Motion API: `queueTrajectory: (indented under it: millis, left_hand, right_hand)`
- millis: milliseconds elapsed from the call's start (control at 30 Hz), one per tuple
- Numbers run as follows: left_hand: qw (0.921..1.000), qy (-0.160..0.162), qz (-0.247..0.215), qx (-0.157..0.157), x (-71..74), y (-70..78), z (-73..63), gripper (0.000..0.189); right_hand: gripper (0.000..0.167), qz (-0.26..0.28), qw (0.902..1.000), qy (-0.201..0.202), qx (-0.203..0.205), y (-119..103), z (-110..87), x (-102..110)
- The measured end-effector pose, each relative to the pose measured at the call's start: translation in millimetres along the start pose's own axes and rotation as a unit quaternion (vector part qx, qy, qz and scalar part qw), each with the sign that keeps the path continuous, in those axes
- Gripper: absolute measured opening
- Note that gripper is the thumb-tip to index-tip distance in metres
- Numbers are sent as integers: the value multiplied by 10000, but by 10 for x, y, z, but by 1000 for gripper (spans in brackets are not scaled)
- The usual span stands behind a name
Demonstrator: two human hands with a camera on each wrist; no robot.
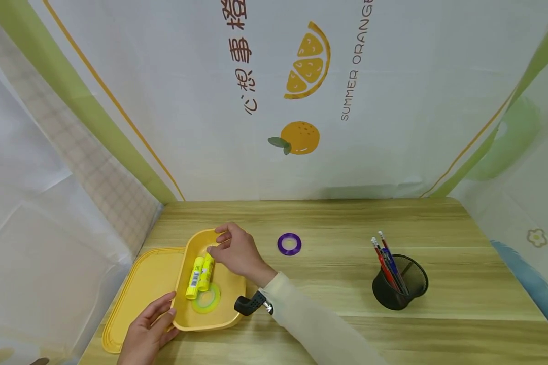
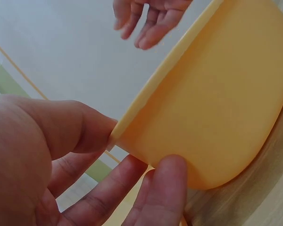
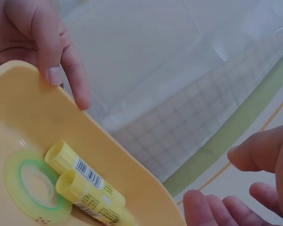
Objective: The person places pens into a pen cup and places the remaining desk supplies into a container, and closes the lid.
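My left hand [image 1: 147, 332] grips the near left side of a yellow plastic box [image 1: 230, 301], thumb at the rim and fingers against the outer wall. Two yellow glue sticks [image 1: 194, 279] lie side by side inside, next to a roll of yellow-green tape [image 3: 13, 176]. Over the far end of the box hovers my right hand [image 1: 237, 249], its fingers loosely bent and apart. Nothing shows between those fingers in the right wrist view. The box's outer wall [image 2: 226, 99] fills much of the left wrist view.
A flat yellow lid [image 1: 150, 284] lies left of the box on the wooden table [image 1: 329, 284]. Right of the box is a purple tape roll [image 1: 280, 244]. Farther right, a black mesh cup [image 1: 387, 299] holds several pens and pencils. Printed cloth [image 1: 370, 152] hangs around the table.
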State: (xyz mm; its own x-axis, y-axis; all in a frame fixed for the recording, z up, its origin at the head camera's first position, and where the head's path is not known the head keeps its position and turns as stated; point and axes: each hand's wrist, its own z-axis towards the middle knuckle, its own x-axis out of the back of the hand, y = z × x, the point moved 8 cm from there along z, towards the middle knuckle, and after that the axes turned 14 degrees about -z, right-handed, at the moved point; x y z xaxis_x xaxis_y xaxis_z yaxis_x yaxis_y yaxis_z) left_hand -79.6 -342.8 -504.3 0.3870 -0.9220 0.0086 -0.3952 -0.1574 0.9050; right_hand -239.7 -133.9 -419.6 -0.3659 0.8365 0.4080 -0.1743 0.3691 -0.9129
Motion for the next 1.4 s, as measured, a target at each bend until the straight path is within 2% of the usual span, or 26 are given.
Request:
queueTrajectory:
  millis: [233,700,1000,1200,1400]
  left_hand:
    - [10000,18,56,8,-5,0,3,46]
    - [10000,-25,56,9,-2,3,9,44]
    - [10000,-25,65,6,0,2,5,42]
    - [10000,-64,25,-6,4,-15,13,42]
    - [9999,-126,-110,-24,11,-24,19,43]
  right_hand:
    - [48,-117,9979,216,598,-95,-87,209]
    - [45,23,9947,639,802,19,-200,647]
    - [41,-282,9914,1085,672,359,-203,970]
    - [39,-433,9892,1375,279,669,-198,1115]
    - [39,-588,9867,1517,10,879,-229,1220]
